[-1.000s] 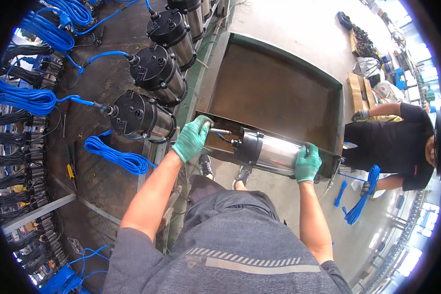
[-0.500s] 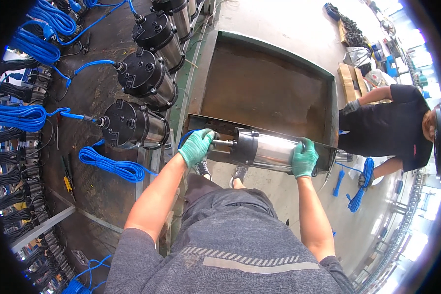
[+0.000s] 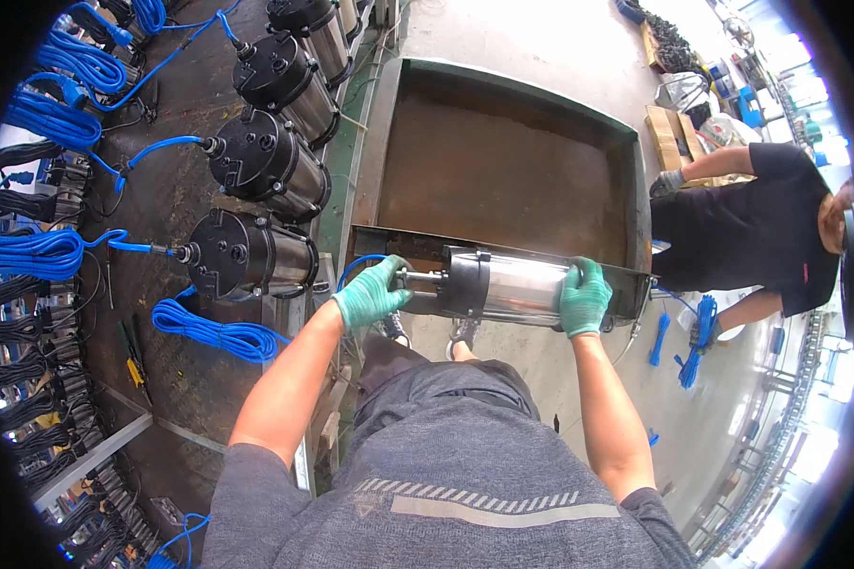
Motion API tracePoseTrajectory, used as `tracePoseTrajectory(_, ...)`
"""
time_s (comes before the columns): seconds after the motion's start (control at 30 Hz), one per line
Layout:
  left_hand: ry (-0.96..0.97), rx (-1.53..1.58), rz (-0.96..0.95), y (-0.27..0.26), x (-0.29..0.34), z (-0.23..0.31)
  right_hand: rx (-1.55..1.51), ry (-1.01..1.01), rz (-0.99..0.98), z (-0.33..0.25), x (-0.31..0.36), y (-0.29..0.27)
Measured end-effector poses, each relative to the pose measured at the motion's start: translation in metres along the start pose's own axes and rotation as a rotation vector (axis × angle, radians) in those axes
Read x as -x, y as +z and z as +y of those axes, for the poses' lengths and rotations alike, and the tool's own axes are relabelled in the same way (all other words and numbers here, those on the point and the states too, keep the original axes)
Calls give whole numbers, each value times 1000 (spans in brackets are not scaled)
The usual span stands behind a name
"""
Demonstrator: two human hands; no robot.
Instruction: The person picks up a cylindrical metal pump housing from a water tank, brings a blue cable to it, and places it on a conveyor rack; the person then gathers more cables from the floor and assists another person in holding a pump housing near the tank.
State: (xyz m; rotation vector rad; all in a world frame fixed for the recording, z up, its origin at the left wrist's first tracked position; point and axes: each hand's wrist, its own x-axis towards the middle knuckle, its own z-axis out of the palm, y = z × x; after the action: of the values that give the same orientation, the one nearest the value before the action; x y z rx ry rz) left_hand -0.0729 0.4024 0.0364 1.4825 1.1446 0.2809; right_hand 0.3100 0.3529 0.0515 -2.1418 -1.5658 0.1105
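A submersible pump [image 3: 522, 287] lies on its side across the near edge of a metal tank, with a shiny steel body and a black end facing left. My left hand [image 3: 375, 294], in a green glove, is closed at the metal rods that stick out of the black end. Its fingertips are partly hidden. A blue cable [image 3: 359, 264] curves up behind that hand. My right hand [image 3: 584, 299], also gloved in green, is wrapped over the steel body near its right end.
The tank [image 3: 378, 142] holds brownish water. Left stands a dark bench [image 3: 166, 303] with several upright pumps [image 3: 247, 256], a blue cable coil [image 3: 223, 329] and yellow-handled tools [image 3: 136, 370]. At right, a person [image 3: 745, 228] in grey gloves holds a blue cable bundle [image 3: 700, 332].
The whole picture has shifted a little to the left. My left hand has turned slightly at the rods, and my right hand still grips the steel body.
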Motion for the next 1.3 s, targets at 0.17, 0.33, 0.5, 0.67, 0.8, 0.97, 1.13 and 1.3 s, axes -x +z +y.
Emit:
tracePoseTrajectory(0.17,58,196,39,8,0,-5,16,-9,-7,1,1,1)
tracePoseTrajectory(0.33,124,232,34,5,3,-8,27,-13,-18,4,0,1)
tracePoseTrajectory(0.5,136,31,42,4,-4,-1,39,-16,-21,2,0,1)
tracePoseTrajectory(0.67,45,629,-101,1,7,-1,37,-23,-14,5,1,1)
tracePoseTrajectory(0.8,135,315,-48,-5,5,1,41,-17,-12,2,0,2)
tracePoseTrajectory(0.97,77,20,-122,-16,-2,2,64,-26,-12,2,1,1)
tracePoseTrajectory(1.13,128,-183,-21,-11,-5,-1,65,-26,-20,1,1,1)
tracePoseTrajectory(1.3,256,-398,384,21,-9,-14,49,-35,-29,3,0,1)
